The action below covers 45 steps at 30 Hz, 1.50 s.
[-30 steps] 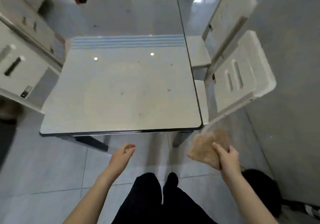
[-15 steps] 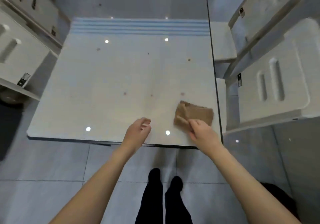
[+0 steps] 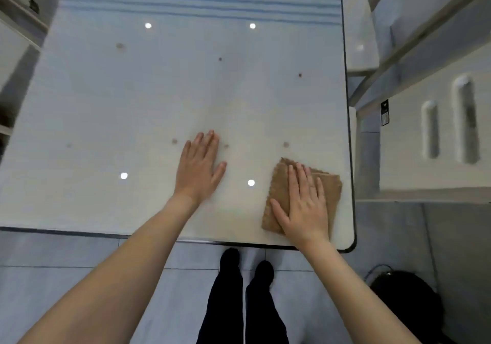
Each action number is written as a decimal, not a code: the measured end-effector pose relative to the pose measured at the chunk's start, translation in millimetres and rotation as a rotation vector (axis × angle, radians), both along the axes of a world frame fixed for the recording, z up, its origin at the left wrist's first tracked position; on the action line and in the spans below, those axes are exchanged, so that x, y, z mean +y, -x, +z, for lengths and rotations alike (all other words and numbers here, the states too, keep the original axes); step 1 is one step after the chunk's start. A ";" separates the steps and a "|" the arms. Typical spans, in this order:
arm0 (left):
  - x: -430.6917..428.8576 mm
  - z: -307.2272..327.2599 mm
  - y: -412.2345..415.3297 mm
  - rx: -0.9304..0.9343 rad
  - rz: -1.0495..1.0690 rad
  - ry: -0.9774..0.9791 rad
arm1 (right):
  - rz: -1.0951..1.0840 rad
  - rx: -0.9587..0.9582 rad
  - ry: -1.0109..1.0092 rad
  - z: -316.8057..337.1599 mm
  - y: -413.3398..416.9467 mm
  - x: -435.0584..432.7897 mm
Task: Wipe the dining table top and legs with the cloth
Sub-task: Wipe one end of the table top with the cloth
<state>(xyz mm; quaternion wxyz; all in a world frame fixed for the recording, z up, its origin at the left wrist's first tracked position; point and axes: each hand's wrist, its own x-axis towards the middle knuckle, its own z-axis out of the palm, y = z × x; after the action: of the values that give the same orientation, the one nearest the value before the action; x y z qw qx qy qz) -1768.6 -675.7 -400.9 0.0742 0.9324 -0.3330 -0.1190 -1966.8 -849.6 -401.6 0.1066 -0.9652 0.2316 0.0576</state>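
The dining table [image 3: 111, 99] has a pale glossy top with blue stripes at its far end and several small brown spots. A folded brown cloth [image 3: 330, 192] lies flat near the table's front right corner. My right hand [image 3: 305, 205] presses palm-down on the cloth, fingers spread, covering its middle. My left hand [image 3: 199, 168] rests flat and empty on the bare top, to the left of the cloth. The table legs are hidden under the top.
White chairs [image 3: 430, 136] stand close along the table's right side, another chair [image 3: 16, 38] at the left. A black bag [image 3: 406, 304] sits on the tiled floor at the lower right. My legs and shoes [image 3: 247, 266] stand at the table's front edge.
I have come closer to the table. My right hand brought the cloth from beside the table onto the top and flattened on it. My left hand came down flat on the table.
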 end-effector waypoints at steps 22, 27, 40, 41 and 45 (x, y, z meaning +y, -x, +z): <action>-6.1 -2.6 -8.1 -0.047 0.066 0.200 | -0.340 -0.103 0.073 -4.5 -320.1 -253.1; -2.6 -4.5 -8.6 -0.067 0.047 0.195 | -0.171 -0.128 0.032 0.3 -322.4 -244.8; -4.4 -2.2 -7.2 -0.027 0.067 0.192 | 0.451 -0.038 -0.122 3.2 23.3 45.2; -4.5 -1.6 -6.6 -0.019 0.069 0.187 | 0.457 -0.042 -0.136 2.8 21.8 43.8; -4.6 0.5 -7.2 -0.007 0.070 0.177 | 0.382 -0.097 -0.155 5.4 -40.1 15.5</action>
<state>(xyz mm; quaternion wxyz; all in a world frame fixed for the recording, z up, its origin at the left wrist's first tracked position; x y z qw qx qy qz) -1761.5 -680.3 -400.3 0.1594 0.9337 -0.3097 -0.0830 -1926.7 -834.1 -396.1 0.1784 -0.9822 0.0339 0.0479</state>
